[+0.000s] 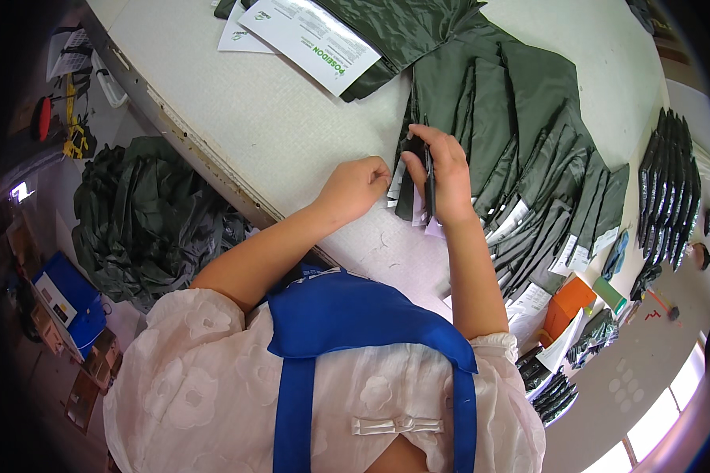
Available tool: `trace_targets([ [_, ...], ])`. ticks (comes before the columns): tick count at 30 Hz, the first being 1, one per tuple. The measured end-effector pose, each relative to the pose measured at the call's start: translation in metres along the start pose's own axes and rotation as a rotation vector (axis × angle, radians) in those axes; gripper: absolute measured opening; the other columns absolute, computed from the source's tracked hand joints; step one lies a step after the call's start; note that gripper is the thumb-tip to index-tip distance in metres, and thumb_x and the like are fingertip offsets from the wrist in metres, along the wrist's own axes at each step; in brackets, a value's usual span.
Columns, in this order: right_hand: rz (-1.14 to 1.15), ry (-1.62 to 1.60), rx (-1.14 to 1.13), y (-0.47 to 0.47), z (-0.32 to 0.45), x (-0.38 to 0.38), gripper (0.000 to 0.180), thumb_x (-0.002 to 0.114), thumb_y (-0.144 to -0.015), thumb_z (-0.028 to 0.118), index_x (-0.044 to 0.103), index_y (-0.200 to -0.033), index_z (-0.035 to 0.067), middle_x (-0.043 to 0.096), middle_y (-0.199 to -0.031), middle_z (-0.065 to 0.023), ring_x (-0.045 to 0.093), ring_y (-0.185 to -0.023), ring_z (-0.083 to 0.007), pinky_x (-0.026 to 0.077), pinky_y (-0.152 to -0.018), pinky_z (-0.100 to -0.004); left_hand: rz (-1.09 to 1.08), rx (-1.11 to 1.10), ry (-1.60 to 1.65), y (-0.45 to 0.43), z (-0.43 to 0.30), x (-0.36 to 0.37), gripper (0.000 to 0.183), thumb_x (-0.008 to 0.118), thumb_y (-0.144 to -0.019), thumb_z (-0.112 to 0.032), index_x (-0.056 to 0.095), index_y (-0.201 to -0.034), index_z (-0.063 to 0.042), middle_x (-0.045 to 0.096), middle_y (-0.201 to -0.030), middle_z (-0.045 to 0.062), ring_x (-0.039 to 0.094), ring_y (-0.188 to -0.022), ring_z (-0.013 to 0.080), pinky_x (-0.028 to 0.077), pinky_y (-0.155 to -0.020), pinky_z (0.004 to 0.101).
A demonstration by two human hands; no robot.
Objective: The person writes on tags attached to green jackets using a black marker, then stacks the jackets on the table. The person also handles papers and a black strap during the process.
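My left hand (358,184) is closed above the pale tabletop (260,130), its fingertips curled beside the edge of a dark green garment stack; whether they pinch something small cannot be told. My right hand (442,165) rests at that edge with thumb and index finger curved around a slim black tool (429,177), perhaps thread snips or scissors. Dark green folded garments (491,118) fan out under and beyond it, with white labels (518,216) along their near ends. Beyond my hands, a printed white sheet (313,41) lies on another folded green garment.
Left of the table's metal edge (195,142) sits a large heap of dark green fabric (148,219). Orange box (568,304), papers and packed dark bundles stand at the right. A row of black plastic-wrapped packs (668,189) lies farther right. A blue folder (74,301) is at the lower left.
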State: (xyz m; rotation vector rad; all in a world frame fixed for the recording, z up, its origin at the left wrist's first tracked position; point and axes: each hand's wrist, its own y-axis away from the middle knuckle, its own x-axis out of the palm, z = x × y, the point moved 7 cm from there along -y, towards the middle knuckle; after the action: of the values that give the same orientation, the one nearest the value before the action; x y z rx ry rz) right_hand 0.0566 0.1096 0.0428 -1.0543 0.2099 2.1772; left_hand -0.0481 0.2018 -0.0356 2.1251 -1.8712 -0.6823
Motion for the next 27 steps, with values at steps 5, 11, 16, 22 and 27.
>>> trace_targets([
  [5, 0.019, -0.001, 0.113, -0.003, -0.004, 0.005, 0.042, 0.065, -0.073, 0.001, 0.053, -0.113, 0.006, 0.058, -0.105, -0.0167, 0.060, -0.092, -0.0342, 0.049, -0.082, -0.0391, 0.042, 0.054, 0.039, 0.001, -0.004, 0.002, 0.008, 0.055, -0.091, -0.008, 0.058, -0.092, -0.001, 0.058, -0.077, 0.008, 0.060, -0.061, 0.0133, 0.045, -0.057, 0.0273],
  [11, -0.046, -0.109, 0.263, -0.002, -0.020, -0.039, 0.041, 0.058, -0.074, -0.006, 0.054, -0.112, 0.008, 0.059, -0.094, -0.0101, 0.060, -0.082, -0.0222, 0.049, -0.076, -0.0308, 0.161, -0.284, 0.400, 0.007, 0.008, 0.004, 0.018, 0.045, -0.097, -0.012, 0.054, -0.108, 0.000, 0.061, -0.094, 0.008, 0.063, -0.062, 0.0142, 0.042, -0.053, 0.0245],
  [16, -0.089, -0.090, 0.201, -0.001, -0.027, -0.070, 0.039, 0.055, -0.075, -0.009, 0.054, -0.110, 0.008, 0.061, -0.092, -0.0077, 0.060, -0.080, -0.0179, 0.048, -0.075, -0.0262, 0.191, -0.168, 0.384, 0.006, 0.001, 0.008, 0.033, 0.043, -0.094, -0.007, 0.048, -0.126, 0.001, 0.061, -0.108, 0.011, 0.063, -0.064, 0.0140, 0.041, -0.050, 0.0228],
  [22, -0.019, -0.184, 0.238, 0.004, -0.014, -0.045, 0.031, 0.059, -0.080, -0.006, 0.055, -0.109, 0.006, 0.062, -0.096, -0.0084, 0.062, -0.084, -0.0188, 0.048, -0.078, -0.0268, 0.334, -0.064, 0.348, 0.016, -0.028, 0.032, 0.055, 0.040, -0.089, 0.002, 0.031, -0.142, 0.001, 0.053, -0.129, 0.016, 0.066, -0.071, 0.0178, 0.048, -0.064, 0.0286],
  [27, -0.018, -0.222, 0.242, 0.004, -0.012, -0.036, 0.033, 0.060, -0.080, -0.005, 0.056, -0.110, 0.006, 0.062, -0.095, -0.0079, 0.060, -0.082, -0.0171, 0.048, -0.076, -0.0264, 0.330, 0.092, 0.222, 0.038, -0.043, 0.052, 0.070, 0.040, -0.084, 0.003, 0.011, -0.147, 0.002, 0.054, -0.124, 0.028, 0.068, -0.070, 0.0281, 0.051, -0.076, 0.0381],
])
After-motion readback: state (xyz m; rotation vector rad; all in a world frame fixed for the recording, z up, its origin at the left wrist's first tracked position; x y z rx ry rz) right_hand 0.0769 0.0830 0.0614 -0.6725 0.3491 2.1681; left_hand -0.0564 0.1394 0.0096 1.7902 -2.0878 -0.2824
